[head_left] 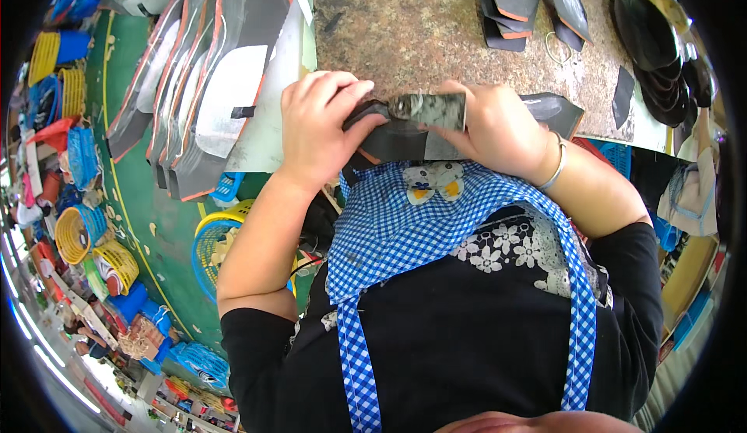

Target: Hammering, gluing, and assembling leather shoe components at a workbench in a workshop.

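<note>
At the table's near edge, my left hand [323,126] pinches the edge of a dark grey shoe-upper piece [405,143] between thumb and fingers. The piece has an orange edge and stretches to the right under my right hand [498,126]. My right hand is closed around a hammer, whose worn, blotchy metal head [445,111] lies over the piece, its rounded end close to my left thumb. The hammer's handle is hidden by my hand. Past my right wrist shows another dark piece [554,109] with an orange edge; I cannot tell if it is joined to the first.
Stacked grey upper pieces with orange edges [222,83] hang over the table's left side. More dark pieces [513,1] lie at the far right of the speckled tabletop [389,28]. Black curved pieces [654,44] stand at the right rim. A blue and yellow basket [214,250] is below left.
</note>
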Motion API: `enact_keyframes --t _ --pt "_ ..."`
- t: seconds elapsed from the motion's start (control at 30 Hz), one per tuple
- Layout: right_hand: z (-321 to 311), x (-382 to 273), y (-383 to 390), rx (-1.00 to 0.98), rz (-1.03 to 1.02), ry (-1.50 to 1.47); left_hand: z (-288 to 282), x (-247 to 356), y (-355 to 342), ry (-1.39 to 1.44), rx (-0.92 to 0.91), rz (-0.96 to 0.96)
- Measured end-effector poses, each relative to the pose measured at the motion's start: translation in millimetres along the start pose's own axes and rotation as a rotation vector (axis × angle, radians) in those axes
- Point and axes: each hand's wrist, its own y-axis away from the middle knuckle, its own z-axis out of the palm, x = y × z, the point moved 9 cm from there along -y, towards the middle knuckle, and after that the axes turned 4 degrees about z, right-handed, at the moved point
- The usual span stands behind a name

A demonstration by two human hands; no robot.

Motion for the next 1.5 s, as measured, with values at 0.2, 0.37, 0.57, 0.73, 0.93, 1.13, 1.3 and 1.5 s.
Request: enact_keyframes --t 0.2,0.37,0.57,0.73,0.93,1.13,1.3,1.5 --pt "-2.7 -3.0 -9.1 0.022 0.043 0.0 3.0 -8.0 7.2 0.044 0.032 -0.127" --pt "-3.9 -2.0 -13.1 0.081 0.019 0.005 -3.3 10.2 5.8 -0.127 0.056 -0.03" --pt "-2.5 -9.0 -20.1 0.08 -0.029 0.041 -0.6 41.0 12.2 -0.382 0.045 0.142" --pt "-11.9 -13.9 -19.7 0.184 -0.088 0.008 -3.2 39.7 12.5 -0.401 0.046 0.155" --pt "-41.3 28.3 -2.3 0.375 0.076 -0.093 7.6 59.8 -19.2 -0.14 -0.01 0.056" --pt "-142.2 106.5 81.6 0.844 0.521 -0.49 79.6 112.3 -58.5 0.106 -0.342 0.315" --pt "-234.3 127.2 209.7 1.344 0.458 -0.476 33.5 148.3 -125.2 0.19 -0.391 0.363" --pt "-232.7 170.3 258.8 1.369 0.351 -0.772 5.9 122.2 -243.0 0.092 0.356 0.21"
